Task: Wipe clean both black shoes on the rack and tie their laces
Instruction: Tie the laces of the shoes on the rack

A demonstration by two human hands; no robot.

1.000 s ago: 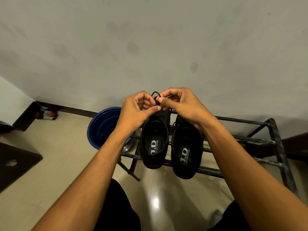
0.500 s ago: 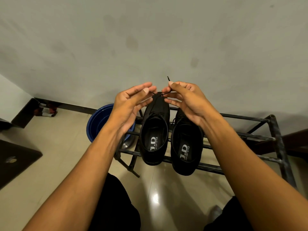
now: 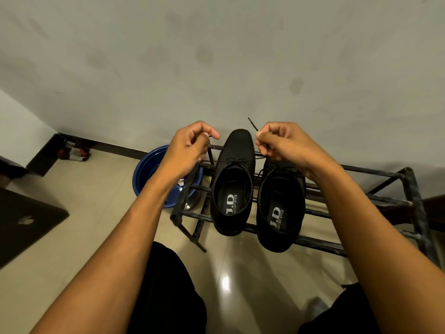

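Observation:
Two black lace-up shoes stand side by side on a black metal rack (image 3: pixel 375 174), toes toward the wall. The left shoe (image 3: pixel 234 179) shows fully; the right shoe (image 3: pixel 279 213) has its toe hidden behind my right hand. My left hand (image 3: pixel 190 148) is to the left of the left shoe's toe, fingers pinched on one end of its black lace. My right hand (image 3: pixel 281 143) is to the right of that toe, pinched on the other lace end (image 3: pixel 252 124), whose tip sticks up. The lace runs taut across the left shoe's eyelets.
A blue plastic basin (image 3: pixel 154 169) sits on the tiled floor left of the rack, partly behind my left arm. A dark flat object (image 3: pixel 26 222) lies at the far left. The wall is close behind the rack. My knees in dark clothing fill the bottom.
My hands have moved apart, from meeting over the left shoe's toe to either side of it, pulling the lace ends outward. The toe is now uncovered.

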